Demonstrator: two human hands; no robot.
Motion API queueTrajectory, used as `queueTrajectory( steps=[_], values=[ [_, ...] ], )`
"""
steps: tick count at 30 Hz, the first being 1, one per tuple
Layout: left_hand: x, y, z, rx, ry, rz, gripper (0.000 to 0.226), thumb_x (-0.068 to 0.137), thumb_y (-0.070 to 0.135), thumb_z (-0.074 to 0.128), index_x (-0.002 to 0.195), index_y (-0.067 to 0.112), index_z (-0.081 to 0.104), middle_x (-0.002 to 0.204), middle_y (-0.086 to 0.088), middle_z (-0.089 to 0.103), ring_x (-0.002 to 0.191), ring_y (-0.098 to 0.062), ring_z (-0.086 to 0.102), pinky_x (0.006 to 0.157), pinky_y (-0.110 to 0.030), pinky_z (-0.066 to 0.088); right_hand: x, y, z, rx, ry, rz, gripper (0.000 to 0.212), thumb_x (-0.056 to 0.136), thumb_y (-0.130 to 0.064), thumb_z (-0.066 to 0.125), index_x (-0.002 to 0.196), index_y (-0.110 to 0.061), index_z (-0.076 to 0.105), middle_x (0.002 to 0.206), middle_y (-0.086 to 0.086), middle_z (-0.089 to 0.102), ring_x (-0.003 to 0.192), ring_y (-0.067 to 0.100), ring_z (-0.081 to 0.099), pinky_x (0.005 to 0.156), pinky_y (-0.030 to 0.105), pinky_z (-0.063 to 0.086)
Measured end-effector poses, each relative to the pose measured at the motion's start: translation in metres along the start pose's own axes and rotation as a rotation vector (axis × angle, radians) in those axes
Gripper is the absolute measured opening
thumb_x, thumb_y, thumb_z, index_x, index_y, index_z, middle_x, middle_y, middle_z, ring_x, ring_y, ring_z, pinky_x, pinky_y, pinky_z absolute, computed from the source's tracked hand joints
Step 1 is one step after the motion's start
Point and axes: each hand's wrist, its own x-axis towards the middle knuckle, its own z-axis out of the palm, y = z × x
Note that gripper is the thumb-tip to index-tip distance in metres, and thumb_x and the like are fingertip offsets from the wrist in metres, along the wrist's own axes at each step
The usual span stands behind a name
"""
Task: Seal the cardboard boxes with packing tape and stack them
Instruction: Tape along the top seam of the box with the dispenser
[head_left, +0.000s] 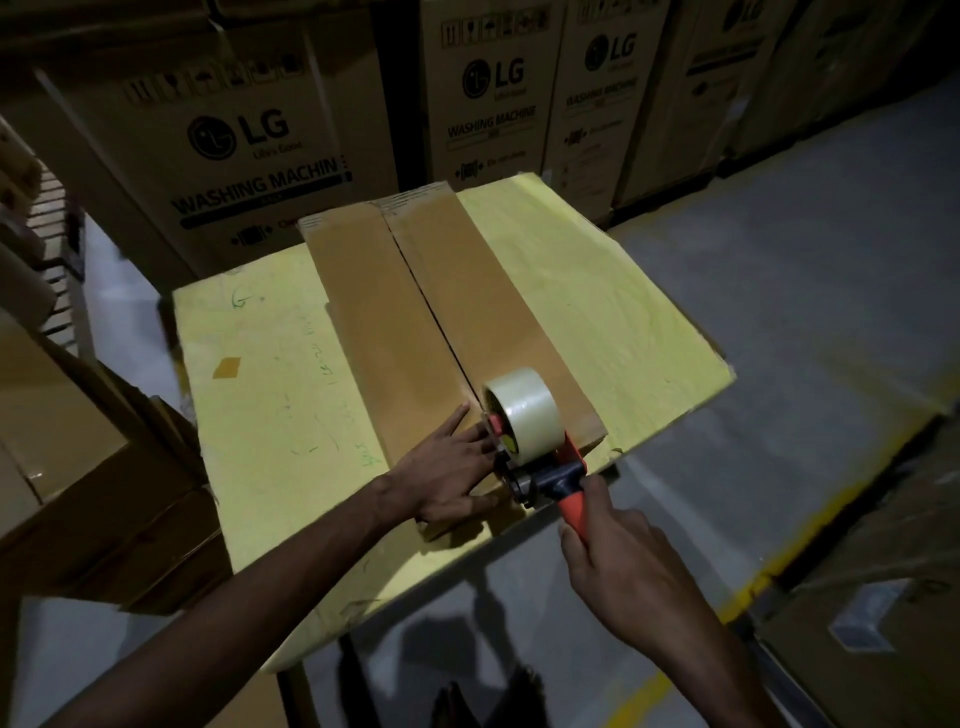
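Yellow tabletop, kinda scuffed, green pen scribbles across left half, small brown patch stuck near left edge. Behind it, row of tall cartons printed LG WASHING MACHINE, side by side. Grey concrete floor to right, yellow painted line across it. Plain brown cartons stacked at left, pretty dim.

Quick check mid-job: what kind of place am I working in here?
Probably an appliance warehouse: LG washing machine cartons stand behind the table, a concrete floor has a yellow line, and a tape dispenser is on a box.
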Motion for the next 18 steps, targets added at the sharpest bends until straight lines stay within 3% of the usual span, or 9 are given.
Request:
queueTrajectory(
  steps=[4,12,18],
  values=[
    [-0.004,-0.002,-0.002,0.007,-0.002,-0.002,0.066,0.105,0.059,0.026,0.164,0.031,0.021,0.170,0.001,0.025,0.160,-0.015,0.004,0.125,-0.060,-0.011,-0.001,0.004,0.009,-0.010,0.014,0.003,0.048,0.108,-0.044,0.038,0.148,-0.028,0.017,0.107,0.000,0.050,0.081,0.015,0.050,0.066,0.031,0.039],
    [-0.004,0.002,-0.006,-0.068,0.008,-0.019,0.059,0.105,0.055,0.035,0.157,0.026,0.037,0.165,-0.001,0.036,0.156,-0.017,0.020,0.124,-0.066,-0.003,-0.017,0.022,0.029,-0.012,0.074,-0.007,0.047,0.107,-0.042,0.041,0.145,-0.030,0.016,0.095,-0.005,0.054,0.073,0.011,0.048,0.056,0.025,0.035],
    [0.005,-0.009,-0.007,-0.053,-0.019,-0.025,0.070,0.105,0.068,0.021,0.165,0.032,0.016,0.173,0.003,0.013,0.160,-0.017,-0.008,0.123,-0.065,-0.012,-0.021,0.047,0.048,0.049,0.136,-0.056,0.035,0.106,-0.040,0.045,0.133,-0.036,0.023,0.088,-0.006,0.057,0.074,0.010,0.054,0.057,0.028,0.039]
  ],
)
